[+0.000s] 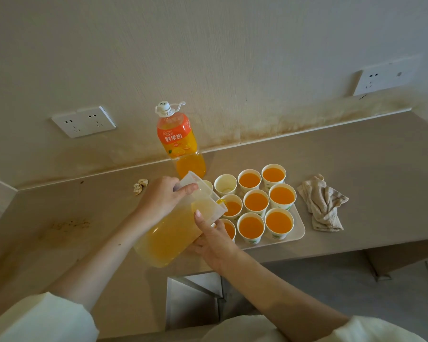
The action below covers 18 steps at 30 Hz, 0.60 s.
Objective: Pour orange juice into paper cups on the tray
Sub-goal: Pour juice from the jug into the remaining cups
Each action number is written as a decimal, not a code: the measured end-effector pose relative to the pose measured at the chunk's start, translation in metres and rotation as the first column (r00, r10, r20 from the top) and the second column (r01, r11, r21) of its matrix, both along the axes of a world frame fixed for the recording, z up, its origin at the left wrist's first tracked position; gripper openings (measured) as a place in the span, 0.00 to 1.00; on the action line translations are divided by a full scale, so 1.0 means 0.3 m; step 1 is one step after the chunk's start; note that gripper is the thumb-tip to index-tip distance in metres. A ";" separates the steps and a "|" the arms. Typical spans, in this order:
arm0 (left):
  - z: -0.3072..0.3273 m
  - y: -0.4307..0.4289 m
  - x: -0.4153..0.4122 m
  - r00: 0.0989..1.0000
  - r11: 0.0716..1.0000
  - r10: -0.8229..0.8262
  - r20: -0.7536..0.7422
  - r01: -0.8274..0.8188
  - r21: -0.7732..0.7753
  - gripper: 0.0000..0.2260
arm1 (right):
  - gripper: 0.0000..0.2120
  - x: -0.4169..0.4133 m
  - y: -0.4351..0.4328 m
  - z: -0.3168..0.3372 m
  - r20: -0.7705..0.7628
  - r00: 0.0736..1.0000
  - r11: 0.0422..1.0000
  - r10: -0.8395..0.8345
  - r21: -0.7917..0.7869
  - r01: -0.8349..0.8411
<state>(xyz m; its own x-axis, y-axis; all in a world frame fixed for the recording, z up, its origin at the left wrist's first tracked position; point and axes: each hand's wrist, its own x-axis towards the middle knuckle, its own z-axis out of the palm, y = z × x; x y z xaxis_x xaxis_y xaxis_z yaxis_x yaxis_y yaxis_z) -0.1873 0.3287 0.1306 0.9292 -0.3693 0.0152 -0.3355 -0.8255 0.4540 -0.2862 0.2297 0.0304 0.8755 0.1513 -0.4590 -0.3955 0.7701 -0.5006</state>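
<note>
Left hand: the left hand point(162, 197) is clamped over the raised back end of the clear pitcher point(173, 233), fingers curled tight round it.
Right hand: the right hand point(214, 240) cups the pitcher's lower side, forefinger stretched up the wall and the other fingers curled beneath.
Pitcher: centre frame, tipped hard to the right and about half full, with its spout over the tray's left column.
Step in hand: it's a pour. A thin orange thread drops into the middle-left cup point(232, 208), which looks part-filled.
Cups: six to the right are brimming. The front-left one is half hidden by the right hand.
Next move: by my read, level off before this cup tops out, then swing back to the near-empty cup point(225, 185) in the rear row. A slow tilt is wanted, since the rims touch.
Tray: the pale tray point(299, 228) sits right of centre on the bench point(356, 154).
Writing: the juice bottle point(181, 141), upright behind the pitcher, reads 鲜果橙 on an orange label. The smaller print is too small to make out.
Outskirts: there's a crumpled cloth point(324, 203) right of the tray.
</note>
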 end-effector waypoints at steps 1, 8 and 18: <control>0.001 -0.001 0.001 1.000 1.000 0.002 -0.001 -0.002 0.003 0.24 | 0.40 -0.003 -0.003 0.001 0.026 1.000 1.000 -0.001 0.012 0.000; 0.012 -0.019 -0.004 1.000 1.000 -0.013 0.006 0.012 0.015 0.24 | 0.55 0.005 0.006 -0.030 0.007 1.000 0.998 0.025 -0.050 -0.025; 0.014 -0.026 -0.011 1.000 1.000 0.002 -0.005 -0.002 0.008 0.24 | 0.58 0.007 0.004 -0.035 0.005 1.000 0.999 0.030 -0.044 -0.029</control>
